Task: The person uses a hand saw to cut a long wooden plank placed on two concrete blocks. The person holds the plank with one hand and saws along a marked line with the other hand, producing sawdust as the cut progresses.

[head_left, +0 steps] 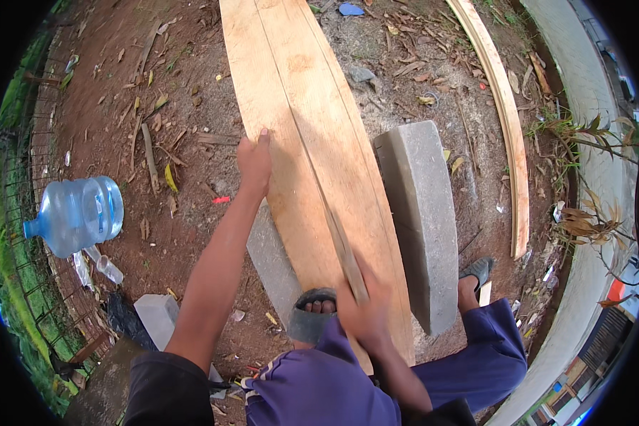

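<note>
Board point(334, 121) marked lengthwise by a dark line point(291, 108)

From where I stand, the step looks like a cut along that line. The right hand point(366, 309) is closed round a long, narrow tool point(345, 255), probably a saw seen edge-on; the left hand point(254, 165) grips the board's left edge, thumb on top. A sandalled foot point(314, 312) seems to press the board just left of the right hand. The next stroke likely calls for a straight tool and a steady board.

Right of the right hand stands a grey block point(424, 227). Leaf-strewn dirt point(184, 106) surrounds everything; a blue bottle point(85, 213) lies well left of the left hand, a pale wall point(582, 92) far right.
</note>
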Motion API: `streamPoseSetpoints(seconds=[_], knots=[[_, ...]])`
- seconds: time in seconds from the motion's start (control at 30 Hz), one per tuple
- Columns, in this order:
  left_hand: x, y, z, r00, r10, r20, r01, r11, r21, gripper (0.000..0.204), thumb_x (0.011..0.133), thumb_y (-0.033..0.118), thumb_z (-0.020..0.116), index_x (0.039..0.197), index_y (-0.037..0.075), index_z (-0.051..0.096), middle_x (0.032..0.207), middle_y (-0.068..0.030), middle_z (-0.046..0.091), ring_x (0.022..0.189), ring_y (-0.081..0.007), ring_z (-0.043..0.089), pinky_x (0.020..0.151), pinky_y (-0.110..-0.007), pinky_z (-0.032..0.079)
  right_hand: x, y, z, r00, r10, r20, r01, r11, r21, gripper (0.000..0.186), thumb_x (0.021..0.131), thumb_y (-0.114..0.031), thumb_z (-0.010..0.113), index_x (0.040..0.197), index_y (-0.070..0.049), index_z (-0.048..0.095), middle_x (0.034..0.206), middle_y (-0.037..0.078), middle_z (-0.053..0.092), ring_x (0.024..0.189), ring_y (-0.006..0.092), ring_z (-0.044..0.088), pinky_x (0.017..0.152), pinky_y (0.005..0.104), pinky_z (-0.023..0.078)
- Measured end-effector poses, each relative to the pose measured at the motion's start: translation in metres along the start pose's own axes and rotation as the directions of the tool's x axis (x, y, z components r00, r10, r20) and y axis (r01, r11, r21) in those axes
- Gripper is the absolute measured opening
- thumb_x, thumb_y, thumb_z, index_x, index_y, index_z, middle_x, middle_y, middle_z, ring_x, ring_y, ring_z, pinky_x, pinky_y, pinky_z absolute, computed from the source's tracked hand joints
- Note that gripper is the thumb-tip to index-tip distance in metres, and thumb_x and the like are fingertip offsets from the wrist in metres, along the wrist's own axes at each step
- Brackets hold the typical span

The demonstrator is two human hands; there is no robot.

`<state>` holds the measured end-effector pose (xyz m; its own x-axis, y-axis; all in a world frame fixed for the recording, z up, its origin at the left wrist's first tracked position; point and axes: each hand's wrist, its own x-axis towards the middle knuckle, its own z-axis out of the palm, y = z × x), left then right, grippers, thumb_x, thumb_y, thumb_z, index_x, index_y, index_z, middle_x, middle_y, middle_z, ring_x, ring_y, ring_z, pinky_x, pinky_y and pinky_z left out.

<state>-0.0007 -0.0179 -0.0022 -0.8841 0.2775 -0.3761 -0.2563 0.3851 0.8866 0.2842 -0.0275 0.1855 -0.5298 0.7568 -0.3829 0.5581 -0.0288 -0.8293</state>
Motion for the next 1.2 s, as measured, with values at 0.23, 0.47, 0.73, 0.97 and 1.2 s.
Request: streamPoseSetpoints(seconds=[0.23,0.47,0.73,0.97,1.2], knots=[[-0.006,0.010,0.005,1.000,0.015,0.023,-0.015,1.000,-0.008,0.029,0.099,0.025,0.065,0.093,-0.002,0.059,0.087,-0.0078,0.063,0.078,-0.0156,0.055,0.073,-0.036,0.046,0.000,-0.008,-0.005,0.999,0.052,0.015,-0.052,0.999,-0.010,0.050,0.086,-0.003,0.061,0.134,0.009,0.056,0.082,0.022,0.070,0.068,0.0248,0.073,0.064,0.0351,0.056],[-0.007,0.009,0.001,0.999,0.026,0.027,-0.027,0.999,0.039,0.028,0.100,0.024,0.063,0.098,-0.003,0.062,0.089,-0.0094,0.067,0.080,-0.0153,0.059,0.073,-0.034,0.047,0.025,-0.007,0.011,0.998,0.069,0.002,-0.069,0.998,0.011,0.049,0.087,-0.007,0.063,0.133,0.005,0.058,0.082,0.025,0.068,0.065,0.0331,0.070,0.062,0.0392,0.054],[-0.012,0.012,0.007,0.999,0.049,0.021,-0.049,0.999,0.023,0.027,0.100,0.023,0.062,0.096,-0.003,0.061,0.084,-0.0080,0.064,0.076,-0.0150,0.055,0.072,-0.035,0.047,0.012,-0.015,-0.001,0.993,0.117,-0.021,-0.116,0.992,0.051,0.047,0.085,0.003,0.060,0.132,0.005,0.061,0.086,0.016,0.070,0.075,0.0103,0.064,0.065,0.0276,0.051],[0.000,0.000,0.002,0.996,0.081,0.027,-0.080,0.996,-0.048,0.028,0.101,0.025,0.063,0.096,-0.002,0.060,0.086,-0.0054,0.062,0.078,-0.0130,0.054,0.072,-0.034,0.046,0.020,-0.015,0.006,0.993,0.103,0.053,-0.104,0.994,0.021,0.050,0.087,-0.007,0.060,0.136,0.004,0.056,0.077,0.022,0.068,0.072,0.0277,0.074,0.063,0.0381,0.057],[-0.016,0.014,0.005,1.000,0.006,0.024,-0.007,0.998,0.056,0.028,0.100,0.024,0.063,0.098,-0.003,0.062,0.092,-0.0092,0.067,0.082,-0.0148,0.058,0.075,-0.036,0.047,-0.015,-0.009,-0.011,1.000,0.018,-0.013,-0.019,0.998,-0.056,0.050,0.088,-0.005,0.059,0.136,0.007,0.056,0.082,0.021,0.072,0.069,0.0269,0.074,0.066,0.0343,0.057]])
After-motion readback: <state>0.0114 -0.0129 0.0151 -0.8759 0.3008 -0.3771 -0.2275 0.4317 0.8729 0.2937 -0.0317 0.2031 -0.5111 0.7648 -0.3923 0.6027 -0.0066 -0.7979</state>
